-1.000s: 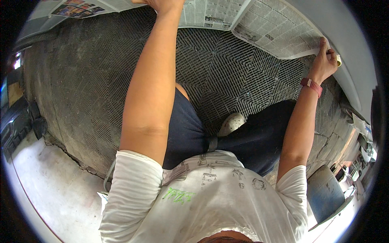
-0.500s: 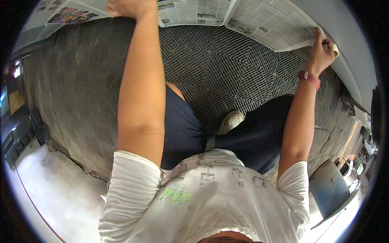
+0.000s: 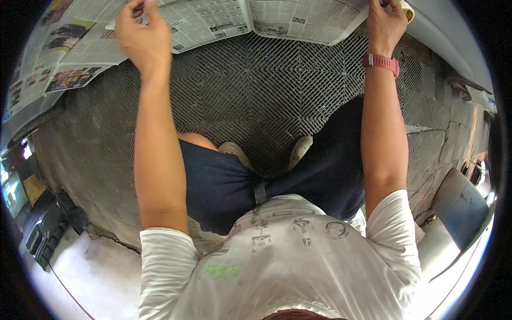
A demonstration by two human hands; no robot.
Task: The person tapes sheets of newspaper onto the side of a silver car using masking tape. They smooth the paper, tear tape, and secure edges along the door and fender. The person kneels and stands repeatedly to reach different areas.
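Note:
Sheets of newspaper [image 3: 304,21] hang along a pale grey panel at the top of the view, their lower edges above the floor. My left hand [image 3: 143,40] is in front of the newspaper at the upper left, with its fingers curled and thumb bent in. What lies between those fingertips is hidden. At the upper right, my right hand [image 3: 386,26] is closed at the newspaper's right edge, a red band on its wrist. A pale yellow roll of tape [image 3: 409,13] shows beside its fingers, and the hand appears to grip it.
Under me lies dark ridged matting [image 3: 261,85]. The smooth grey panel [image 3: 448,40] curves down at the right. A blue-grey seat-like piece [image 3: 461,200] stands at the lower right, and a black moulded part [image 3: 45,226] at the lower left.
My left hand has come down and left, so its fingers now show. My right hand has moved up and left in view. More newspaper shows at the left.

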